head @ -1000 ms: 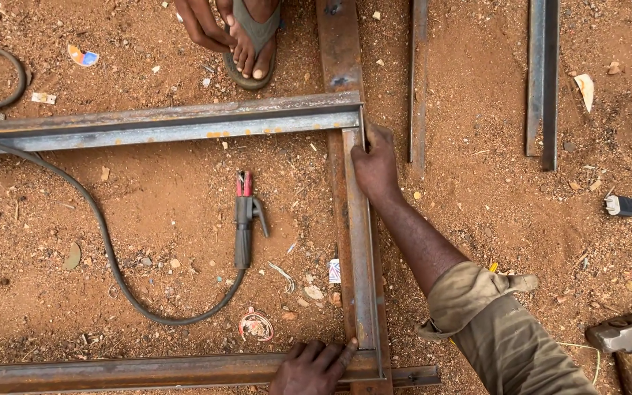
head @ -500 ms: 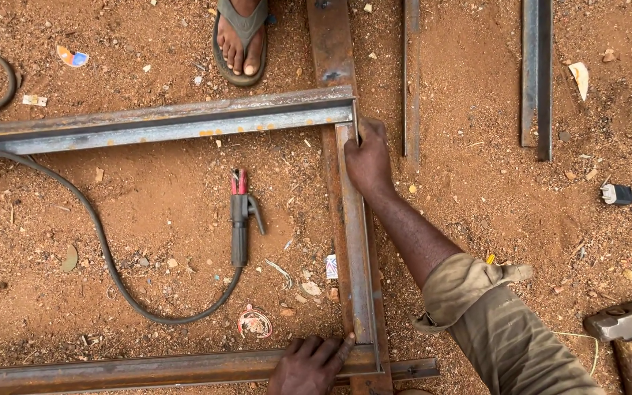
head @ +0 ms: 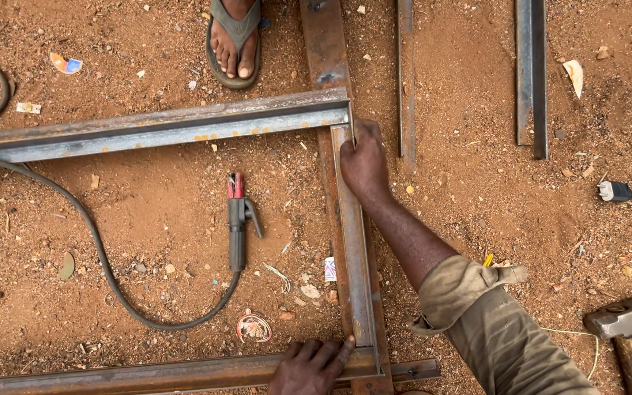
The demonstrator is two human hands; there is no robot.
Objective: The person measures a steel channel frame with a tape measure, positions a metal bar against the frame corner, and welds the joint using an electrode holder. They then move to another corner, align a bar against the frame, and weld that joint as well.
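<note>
A steel angle bar (head: 355, 241) runs up the red dirt and meets a long cross bar (head: 162, 130) at its far end. My right hand (head: 363, 162) grips the upright bar just below that corner. Near the bottom edge my left hand (head: 310, 366) presses its fingers on the joint where the upright bar meets a rusty lower bar (head: 148, 377). A rusty flat bar (head: 323, 40) lies under the frame.
A welding electrode holder (head: 237, 219) with red jaws and a black cable (head: 96, 249) lies inside the frame. Another person's sandalled foot (head: 234, 40) stands beyond the cross bar. Loose steel bars (head: 532, 73) lie right; a hammer (head: 623, 329) and a plug (head: 612, 192) too.
The view has drifted so everything sits slightly lower and left in frame. Both hands keep their hold on the upright bar.
</note>
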